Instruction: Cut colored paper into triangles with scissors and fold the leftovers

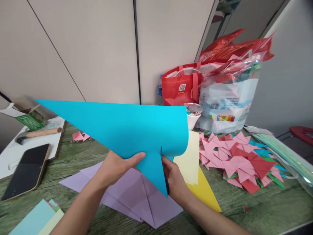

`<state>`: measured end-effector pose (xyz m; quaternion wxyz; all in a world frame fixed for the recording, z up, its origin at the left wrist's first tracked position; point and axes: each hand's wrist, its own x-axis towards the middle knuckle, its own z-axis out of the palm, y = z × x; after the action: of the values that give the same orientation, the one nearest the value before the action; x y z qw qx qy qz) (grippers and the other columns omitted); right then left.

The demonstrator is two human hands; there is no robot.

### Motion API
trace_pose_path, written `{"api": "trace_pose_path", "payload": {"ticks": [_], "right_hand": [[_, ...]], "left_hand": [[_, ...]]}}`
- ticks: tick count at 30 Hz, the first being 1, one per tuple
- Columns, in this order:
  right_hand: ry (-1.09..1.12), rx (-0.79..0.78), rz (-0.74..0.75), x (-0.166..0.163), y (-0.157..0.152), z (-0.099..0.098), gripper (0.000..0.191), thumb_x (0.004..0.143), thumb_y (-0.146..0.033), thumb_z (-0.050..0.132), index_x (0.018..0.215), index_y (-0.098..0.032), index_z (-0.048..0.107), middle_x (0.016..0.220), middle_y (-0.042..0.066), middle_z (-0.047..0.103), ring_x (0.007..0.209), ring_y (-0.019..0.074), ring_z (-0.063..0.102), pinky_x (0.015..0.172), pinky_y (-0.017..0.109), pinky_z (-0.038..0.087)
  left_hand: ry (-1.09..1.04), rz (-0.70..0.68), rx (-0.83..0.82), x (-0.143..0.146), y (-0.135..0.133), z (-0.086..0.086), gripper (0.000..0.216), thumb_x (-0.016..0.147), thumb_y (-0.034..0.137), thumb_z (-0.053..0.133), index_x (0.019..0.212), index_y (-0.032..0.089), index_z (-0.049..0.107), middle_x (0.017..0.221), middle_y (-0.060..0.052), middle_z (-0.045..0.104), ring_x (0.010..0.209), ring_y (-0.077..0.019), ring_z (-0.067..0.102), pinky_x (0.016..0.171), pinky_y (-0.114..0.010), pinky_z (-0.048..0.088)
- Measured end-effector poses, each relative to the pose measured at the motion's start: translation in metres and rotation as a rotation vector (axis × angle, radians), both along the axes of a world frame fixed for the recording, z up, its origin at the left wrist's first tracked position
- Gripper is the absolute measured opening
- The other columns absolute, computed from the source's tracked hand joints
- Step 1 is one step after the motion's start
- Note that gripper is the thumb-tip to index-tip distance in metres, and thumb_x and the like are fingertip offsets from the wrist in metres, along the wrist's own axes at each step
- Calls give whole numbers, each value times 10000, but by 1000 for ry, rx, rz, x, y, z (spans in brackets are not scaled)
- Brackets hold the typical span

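A large bright blue sheet of paper (117, 127) is held up over the table, a cut running into it from its lower edge. My left hand (119, 166) pinches the sheet at its lower edge, thumb on the front and fingers hidden behind. In my right hand (173, 178) are scissors (167, 186), mostly hidden; a dark handle and a bit of blade show at the cut. Right of the cut, the paper curls over above my right hand. Underneath lie creased purple sheets (132, 195), with cream paper (189, 156) and yellow paper (205, 189) to the right.
Folded pink and red paper pieces (234, 156) lie heaped on the right. Behind stand a red bag (181, 88), a stuffed plastic bag (225, 98) and a white cup (193, 119). At left are a phone (26, 171), a hammer (40, 132) and a small box (33, 119).
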<state>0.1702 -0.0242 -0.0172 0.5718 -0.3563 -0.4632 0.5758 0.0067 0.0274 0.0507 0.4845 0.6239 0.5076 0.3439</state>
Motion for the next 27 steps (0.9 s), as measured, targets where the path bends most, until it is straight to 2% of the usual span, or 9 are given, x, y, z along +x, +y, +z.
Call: {"api": "trace_pose_path", "payload": {"ticks": [9, 15, 22, 27], "right_hand": [[-33, -9, -10, 2, 1, -2, 454, 633, -260, 811, 1061, -257, 657, 987, 41, 718, 916, 273, 645, 763, 349, 532], [-49, -32, -21, 1, -1, 0, 389, 672, -355, 777, 1027, -243, 665, 974, 59, 725, 879, 272, 658, 714, 349, 539], [-56, -38, -23, 1, 0, -1, 349, 658, -382, 781, 959, -239, 679, 906, 55, 740, 808, 254, 672, 642, 312, 539], [-28, -47, -22, 0, -1, 1, 303, 683, -397, 758, 927, -234, 684, 873, 46, 742, 740, 223, 667, 607, 286, 525]], "left_hand": [[-9, -13, -33, 2, 0, 2, 854, 672, 456, 711, 1406, 272, 317, 1324, -92, 542, 1049, -336, 609, 727, -423, 616], [-16, -20, -43, 2, -1, 4, 834, 672, 449, 707, 1394, 255, 336, 1356, -101, 509, 1053, -332, 609, 722, -407, 618], [-1, -24, -37, 4, -1, 7, 795, 677, 434, 694, 1378, 248, 368, 1253, -82, 606, 1060, -338, 611, 719, -398, 619], [-6, -41, -47, 3, -2, 6, 781, 684, 436, 690, 1375, 265, 370, 1247, -70, 611, 1062, -341, 609, 710, -403, 623]]}}
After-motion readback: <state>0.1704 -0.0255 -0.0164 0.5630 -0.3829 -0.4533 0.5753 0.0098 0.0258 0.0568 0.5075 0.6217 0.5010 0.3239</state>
